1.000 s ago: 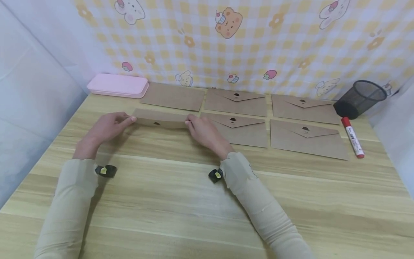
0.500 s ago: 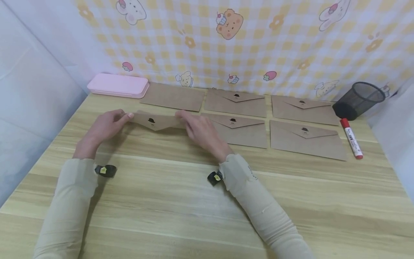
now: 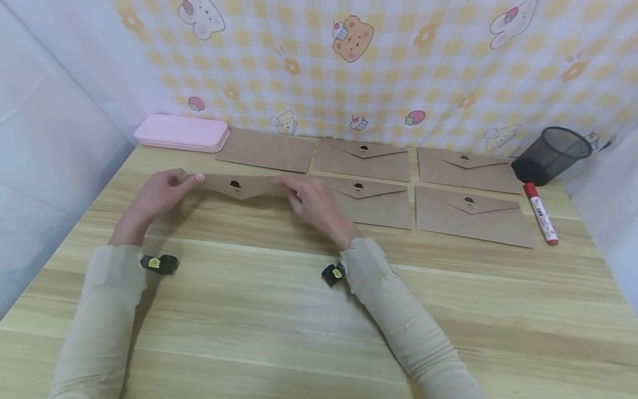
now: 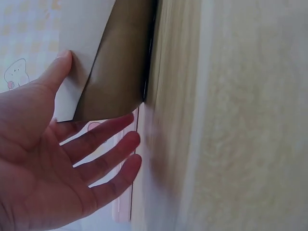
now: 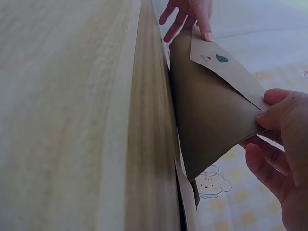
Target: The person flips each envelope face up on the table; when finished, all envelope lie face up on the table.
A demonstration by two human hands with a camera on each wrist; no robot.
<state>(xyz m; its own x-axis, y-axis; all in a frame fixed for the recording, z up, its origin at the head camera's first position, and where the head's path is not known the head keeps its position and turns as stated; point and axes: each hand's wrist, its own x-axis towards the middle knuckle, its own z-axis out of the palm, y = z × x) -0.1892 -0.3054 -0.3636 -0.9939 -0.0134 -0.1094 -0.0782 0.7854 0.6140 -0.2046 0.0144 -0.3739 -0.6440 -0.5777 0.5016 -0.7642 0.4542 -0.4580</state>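
Observation:
A brown kraft envelope (image 3: 236, 187) stands tilted above the table, its pointed flap lying down over its front with a small black hat print. My left hand (image 3: 160, 197) pinches its left upper corner, thumb in front. In the left wrist view, the other fingers of the left hand (image 4: 53, 159) spread behind and below the envelope (image 4: 115, 72). At the opposite upper corner, my right hand (image 3: 316, 202) pinches the edge; the right wrist view shows its thumb on the flap side of the envelope (image 5: 211, 115). The lower edge is close to the tabletop; contact is unclear.
Several more envelopes lie flat in two rows, including a plain-faced envelope (image 3: 266, 149) behind the held one and a flapped envelope (image 3: 473, 219) at right. A pink case (image 3: 181, 132), a black mesh cup (image 3: 553, 155) and a red-capped marker (image 3: 540, 213) lie around them.
The held envelope's flap has come down over its front, so its tip and hat print now show. My right hand has shifted slightly left along the top edge; the left hand barely moved.

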